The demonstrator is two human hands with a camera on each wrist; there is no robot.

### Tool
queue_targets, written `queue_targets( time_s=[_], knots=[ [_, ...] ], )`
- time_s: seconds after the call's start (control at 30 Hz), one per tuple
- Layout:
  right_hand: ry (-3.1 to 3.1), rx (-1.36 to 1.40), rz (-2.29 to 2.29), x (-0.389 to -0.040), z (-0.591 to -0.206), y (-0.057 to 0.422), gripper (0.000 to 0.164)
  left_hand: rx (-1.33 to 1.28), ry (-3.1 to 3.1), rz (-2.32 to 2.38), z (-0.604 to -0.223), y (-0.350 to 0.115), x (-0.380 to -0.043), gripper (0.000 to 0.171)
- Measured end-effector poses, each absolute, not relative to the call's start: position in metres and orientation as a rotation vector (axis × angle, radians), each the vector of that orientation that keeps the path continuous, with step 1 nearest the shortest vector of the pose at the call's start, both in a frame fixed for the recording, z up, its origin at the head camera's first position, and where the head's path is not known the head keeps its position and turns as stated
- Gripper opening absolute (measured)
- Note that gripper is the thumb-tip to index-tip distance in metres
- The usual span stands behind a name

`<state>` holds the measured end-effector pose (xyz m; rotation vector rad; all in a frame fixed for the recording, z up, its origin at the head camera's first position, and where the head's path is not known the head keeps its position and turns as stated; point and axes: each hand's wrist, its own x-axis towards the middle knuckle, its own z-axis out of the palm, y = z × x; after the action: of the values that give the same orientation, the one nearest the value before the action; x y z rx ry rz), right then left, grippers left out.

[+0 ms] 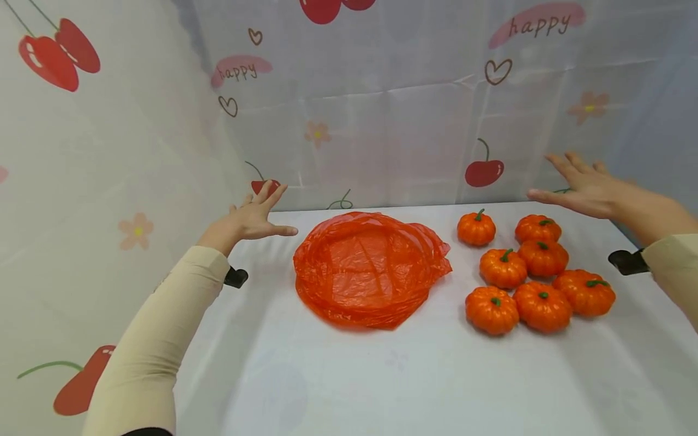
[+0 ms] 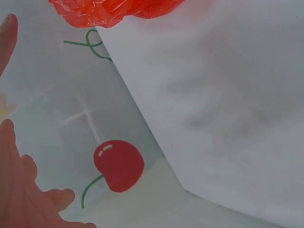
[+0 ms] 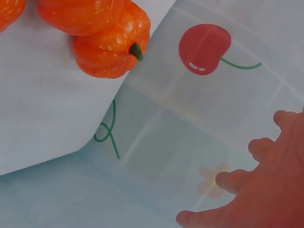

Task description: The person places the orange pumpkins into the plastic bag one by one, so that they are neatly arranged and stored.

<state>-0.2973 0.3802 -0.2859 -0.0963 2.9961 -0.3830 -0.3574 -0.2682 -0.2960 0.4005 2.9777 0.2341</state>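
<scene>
An orange-red plastic bag lies on the white table, its rim spread wide in a rough ring. Left of it, my left hand is raised with fingers and thumb spread, holding nothing. Several small orange pumpkins with green stems sit in a cluster at the right. Above and beyond them my right hand is held up, fingers apart, with nothing in it. The left wrist view catches the bag's edge at the top; in the right wrist view a pumpkin sits near the table's edge.
A white table spans the front, its back edge meeting a hanging curtain printed with cherries, hearts and flowers. The same printed cloth covers the left side. One pumpkin stands slightly apart, nearest the bag.
</scene>
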Motion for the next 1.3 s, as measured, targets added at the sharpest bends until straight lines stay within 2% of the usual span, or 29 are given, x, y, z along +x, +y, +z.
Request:
queue_targets(
  time_s=[0.37,0.63,0.97,1.2,1.3],
  knots=[
    [3.029,-0.299,-0.582,-0.284,-0.296,0.391,0.099,0.503,2.989,0.397,-0.307,-0.271,-0.351,0.121],
    [3.047,-0.282,-0.675,-0.268,-0.309,0.392,0.099,0.526,3.0,0.569,-0.318,-0.274,-0.345,0.119],
    [3.022,-0.278,-0.806,-0.245,-0.326,0.398,0.095,0.441,2.974,0.782,-0.345,-0.281,-0.338,0.103],
    [2.914,-0.375,-1.034,-0.231,-0.343,0.399,0.087,0.441,2.915,1.036,-0.367,-0.285,-0.334,0.077],
    [2.899,-0.4,-1.096,-0.227,-0.35,0.4,0.086,0.432,2.862,1.175,-0.379,-0.285,-0.334,0.072]
  ],
)
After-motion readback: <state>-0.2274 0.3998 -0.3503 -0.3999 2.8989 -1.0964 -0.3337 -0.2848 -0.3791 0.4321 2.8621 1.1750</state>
